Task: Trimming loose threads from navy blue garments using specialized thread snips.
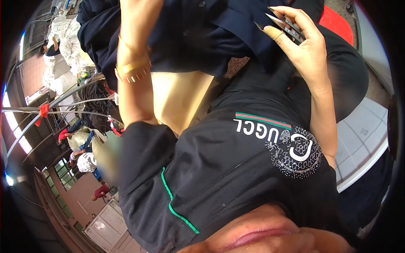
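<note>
A dark navy garment point(198, 38) lies bunched across the person's lap near the top of the view, its cloth folded in thick, soft ridges with a small button showing on it. Below it a flat tan piece of card or board point(181, 99) juts out from under the cloth.

The right hand point(301, 44) is raised at the upper right, palm turned toward the camera, fingers curled around a small pair of metal thread snips point(284, 25) whose pointed blades aim left toward the garment's edge. The thumb presses along the handle; a thin ring sits on one finger. The forearm runs down and right to the elbow near the black shirt point(236, 177).

The left forearm rises at the upper left, wearing gold bangles point(133, 69) at the wrist. The left hand point(141, 10) is cut off by the top edge where it meets the navy cloth, so I cannot tell whether it grips or merely rests there.

To the right, a white panelled surface point(365, 139) curves past the lap, and a red patch point(335, 21) shows at the upper right. Both hands sit close to the top edge of the view.
</note>
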The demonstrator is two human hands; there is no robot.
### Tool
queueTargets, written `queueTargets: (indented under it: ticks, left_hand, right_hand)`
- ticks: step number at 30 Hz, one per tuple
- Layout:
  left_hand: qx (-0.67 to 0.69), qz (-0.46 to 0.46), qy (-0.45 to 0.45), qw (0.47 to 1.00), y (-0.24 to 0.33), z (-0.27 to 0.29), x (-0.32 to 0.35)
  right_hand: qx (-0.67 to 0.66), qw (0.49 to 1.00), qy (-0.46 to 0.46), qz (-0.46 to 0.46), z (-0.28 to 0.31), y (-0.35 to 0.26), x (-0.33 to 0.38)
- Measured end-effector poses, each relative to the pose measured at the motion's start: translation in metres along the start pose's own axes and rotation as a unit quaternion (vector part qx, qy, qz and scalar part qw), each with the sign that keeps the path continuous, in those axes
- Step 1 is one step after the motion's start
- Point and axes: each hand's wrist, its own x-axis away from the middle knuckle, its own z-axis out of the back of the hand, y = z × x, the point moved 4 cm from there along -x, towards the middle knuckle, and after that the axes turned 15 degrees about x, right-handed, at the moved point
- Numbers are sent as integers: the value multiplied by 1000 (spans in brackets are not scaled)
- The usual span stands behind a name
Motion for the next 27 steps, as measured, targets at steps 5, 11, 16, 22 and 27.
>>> queueTargets:
  ticks: [5, 11, 16, 22, 27]
  left_hand:
    - [-234, -179, -30, 955, 10, -43, 65]
    - [-260, -103, 10, 960, -24, -41, 88]
    - [-222, -91, 30, 970, -29, -39, 92]
    - [-214, -101, 35, 971, -34, -40, 97]
    - [-202, -110, 37, 972, -37, -39, 99]
  right_hand:
    - [-50, 998, -26, 2, -6, -2, -6]
    - [121, 988, -36, 86, -38, -25, -13]
    - [52, 992, -22, 115, -39, -28, -24]
    - [185, 964, 15, 190, -29, -53, -42]
    - [-15, 959, 97, 266, -36, -48, -46]
